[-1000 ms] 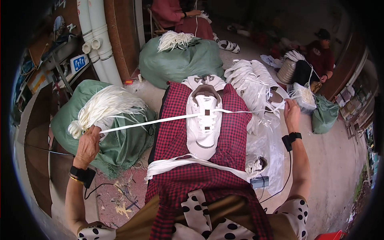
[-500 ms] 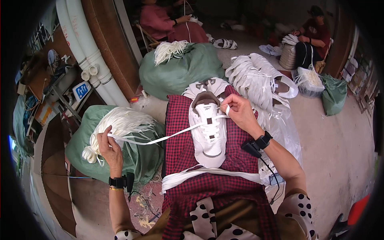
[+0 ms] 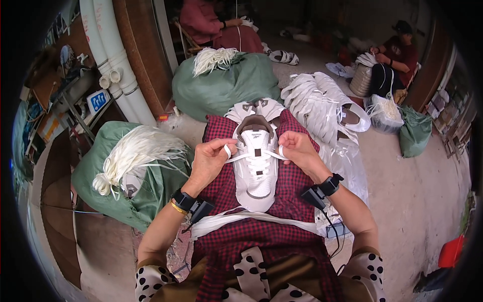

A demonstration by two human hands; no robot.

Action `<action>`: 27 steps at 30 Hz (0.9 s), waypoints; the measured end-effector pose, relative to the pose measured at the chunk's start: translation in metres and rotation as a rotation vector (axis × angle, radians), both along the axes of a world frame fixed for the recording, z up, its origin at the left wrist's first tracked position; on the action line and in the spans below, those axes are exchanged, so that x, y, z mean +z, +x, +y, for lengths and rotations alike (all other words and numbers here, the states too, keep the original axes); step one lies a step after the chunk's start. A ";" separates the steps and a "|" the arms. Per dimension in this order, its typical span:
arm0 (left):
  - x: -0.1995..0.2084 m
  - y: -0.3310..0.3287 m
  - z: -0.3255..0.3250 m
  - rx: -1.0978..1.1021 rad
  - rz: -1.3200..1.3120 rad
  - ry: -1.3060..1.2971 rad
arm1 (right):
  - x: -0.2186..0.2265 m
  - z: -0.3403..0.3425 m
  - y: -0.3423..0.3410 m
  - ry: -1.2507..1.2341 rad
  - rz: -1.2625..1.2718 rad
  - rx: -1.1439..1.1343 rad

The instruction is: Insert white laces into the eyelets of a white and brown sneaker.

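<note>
A white sneaker upper (image 3: 255, 187) rests on my lap over a red-and-black checked cloth (image 3: 216, 135), toe toward me. White shoelace (image 3: 259, 165) crosses its front in several rows, and its two ends come out on either side near the collar. My left hand (image 3: 209, 163) is closed in a pinch on one end, close to the shoe's left edge. On the right side, my right hand (image 3: 302, 153) pinches the other end beside the eyelets. Both hands sit at about the same height. Loose white lace strands (image 3: 211, 225) lie across my lap below the toe.
A green sack (image 3: 95, 168) at left carries a bunch of white laces (image 3: 141, 151). Another green sack (image 3: 226, 80) stands ahead. Stacked white shoe uppers (image 3: 314, 103) lie at right. Two people sit working farther back. A brown umbrella (image 3: 58, 201) is at far left.
My left hand has come from beside the lace bunch to the shoe's left edge, and the long stretched lace is drawn in. My right hand stays by the eyelets.
</note>
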State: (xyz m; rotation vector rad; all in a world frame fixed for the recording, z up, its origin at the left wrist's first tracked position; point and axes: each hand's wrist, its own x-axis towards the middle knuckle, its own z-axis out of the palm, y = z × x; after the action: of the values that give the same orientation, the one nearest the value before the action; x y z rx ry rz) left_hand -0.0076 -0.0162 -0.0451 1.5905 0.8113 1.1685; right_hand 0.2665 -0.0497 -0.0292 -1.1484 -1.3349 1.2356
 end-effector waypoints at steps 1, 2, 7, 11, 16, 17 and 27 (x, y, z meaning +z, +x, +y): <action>-0.002 0.000 0.000 0.001 0.003 0.001 | 0.003 0.003 0.001 0.001 0.003 0.001; -0.004 0.000 -0.001 0.001 0.003 0.020 | 0.009 0.007 0.000 -0.002 -0.101 0.019; -0.008 0.003 0.000 -0.041 0.001 0.142 | 0.021 0.015 -0.012 0.132 -0.497 0.003; -0.005 0.003 -0.006 0.054 0.078 0.047 | 0.032 0.009 0.003 -0.043 -0.224 0.176; 0.000 0.014 -0.009 0.081 0.057 0.027 | 0.031 0.003 0.012 0.027 -0.298 0.162; 0.002 0.015 -0.010 0.089 0.064 0.030 | 0.033 0.003 0.013 0.036 -0.320 0.179; 0.044 0.020 -0.004 0.009 0.440 0.266 | 0.073 0.019 -0.026 0.569 -0.711 0.140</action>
State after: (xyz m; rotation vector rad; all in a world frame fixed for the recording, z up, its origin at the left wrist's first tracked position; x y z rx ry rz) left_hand 0.0123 -0.0207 -0.0014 2.1107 0.9711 0.9725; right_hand 0.2404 -0.0312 0.0435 -1.1147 -2.1479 0.4533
